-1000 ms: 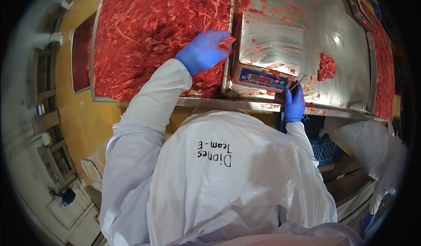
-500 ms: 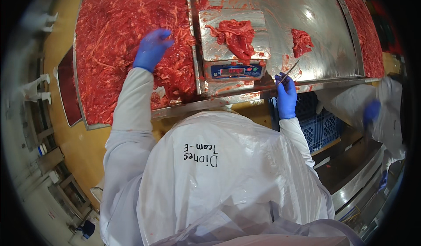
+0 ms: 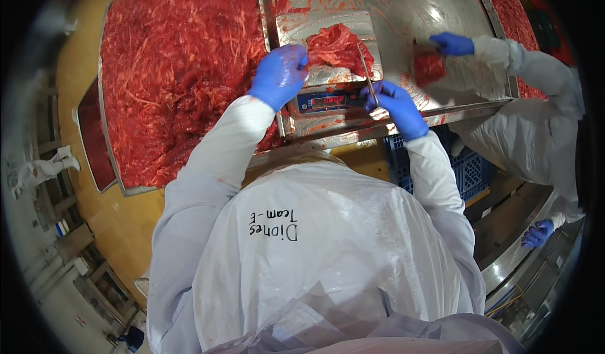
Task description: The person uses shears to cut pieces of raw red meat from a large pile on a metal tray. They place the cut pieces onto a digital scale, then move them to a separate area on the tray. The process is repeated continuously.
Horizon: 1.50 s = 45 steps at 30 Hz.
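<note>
A bare-metal counter (image 3: 409,13), smeared red, stands over a yellow floor (image 3: 101,218), with a heap of meat (image 3: 183,70) at left. The meat piece (image 3: 337,48) lies on the scale (image 3: 329,100), its longer axis running roughly left to right. It is just right of the left hand (image 3: 280,75), the nearer one, whose fingers curl at its left end; whether they grip it, I cannot tell. The right hand (image 3: 396,107), near and right, is closed around a slim metal tool (image 3: 368,76), pointing far and slightly left over the meat's right side. A co-worker's hand (image 3: 452,43) reaches in from the right.
</note>
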### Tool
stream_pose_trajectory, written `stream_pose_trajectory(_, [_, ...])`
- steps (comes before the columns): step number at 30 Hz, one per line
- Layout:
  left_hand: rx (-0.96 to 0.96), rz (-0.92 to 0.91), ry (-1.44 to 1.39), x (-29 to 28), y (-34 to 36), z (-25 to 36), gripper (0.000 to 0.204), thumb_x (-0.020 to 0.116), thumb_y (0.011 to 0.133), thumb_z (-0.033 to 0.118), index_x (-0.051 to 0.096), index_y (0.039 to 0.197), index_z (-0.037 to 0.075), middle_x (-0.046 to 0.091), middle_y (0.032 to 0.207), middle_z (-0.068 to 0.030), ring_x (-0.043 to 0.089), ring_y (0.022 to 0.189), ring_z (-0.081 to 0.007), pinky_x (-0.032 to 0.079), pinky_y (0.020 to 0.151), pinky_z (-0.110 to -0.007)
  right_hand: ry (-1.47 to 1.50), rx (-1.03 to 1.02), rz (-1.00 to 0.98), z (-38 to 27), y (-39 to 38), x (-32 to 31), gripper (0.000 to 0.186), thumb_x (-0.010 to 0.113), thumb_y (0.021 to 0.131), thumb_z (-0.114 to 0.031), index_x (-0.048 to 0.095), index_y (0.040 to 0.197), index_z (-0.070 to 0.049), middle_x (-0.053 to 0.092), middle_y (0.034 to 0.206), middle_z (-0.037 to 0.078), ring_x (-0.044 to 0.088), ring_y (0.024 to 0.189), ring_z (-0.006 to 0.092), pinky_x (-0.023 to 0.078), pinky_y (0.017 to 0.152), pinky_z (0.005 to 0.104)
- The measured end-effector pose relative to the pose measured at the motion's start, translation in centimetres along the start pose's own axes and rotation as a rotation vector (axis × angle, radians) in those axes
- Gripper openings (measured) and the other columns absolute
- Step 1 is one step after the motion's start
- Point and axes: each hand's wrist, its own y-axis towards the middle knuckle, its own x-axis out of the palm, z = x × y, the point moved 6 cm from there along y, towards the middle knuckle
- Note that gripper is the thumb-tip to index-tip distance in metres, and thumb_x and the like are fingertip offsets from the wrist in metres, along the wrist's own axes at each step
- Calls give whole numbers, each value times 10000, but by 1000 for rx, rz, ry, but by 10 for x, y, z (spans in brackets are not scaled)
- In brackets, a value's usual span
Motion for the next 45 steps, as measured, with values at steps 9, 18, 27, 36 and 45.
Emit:
stream_pose_trajectory(9, [-122, -174, -115, -1, -18, 3, 165, 733, 798, 77, 632, 917, 24, 638, 853, -167, 661, 834, -344, 530, 783, -442, 360, 224, -199, 4, 28, 81, 368, 685, 1021, -296, 654, 1235, 2, 714, 913, 72, 702, 824, 185, 570, 862, 358])
stream_pose_trajectory(18, [91, 13, 83, -3, 22, 6, 209, 769, 796, 117, 632, 948, 71, 648, 1003, -144, 642, 954, -372, 538, 854, -443, 643, 268, -322, 4, 33, 82, 382, 656, 1041, -291, 658, 1245, 32, 715, 901, 85, 688, 843, 178, 556, 863, 345])
stream_pose_trajectory(27, [91, -30, -20, 3, -1, -7, 125, 732, 773, 75, 633, 848, 81, 656, 863, -124, 660, 866, -361, 537, 785, -468, 448, 355, -271, 9, 16, 67, 333, 689, 1012, -251, 674, 1198, 25, 707, 870, 67, 702, 802, 183, 583, 824, 356])
stream_pose_trajectory(36, [127, -132, -61, -4, -15, 1, 169, 741, 743, 53, 609, 846, 75, 642, 861, -126, 656, 863, -360, 533, 770, -460, 373, 280, -283, 5, 41, 79, 300, 713, 993, -188, 675, 1200, 25, 688, 878, 73, 663, 748, 173, 573, 770, 367])
stream_pose_trajectory(45, [181, -199, -2, -1, -21, 4, 122, 726, 747, 76, 623, 812, 82, 652, 850, -136, 656, 863, -379, 531, 781, -485, 355, 302, -156, -8, 59, 90, 204, 689, 1010, -171, 680, 1134, -9, 683, 875, 60, 651, 782, 155, 562, 800, 333])
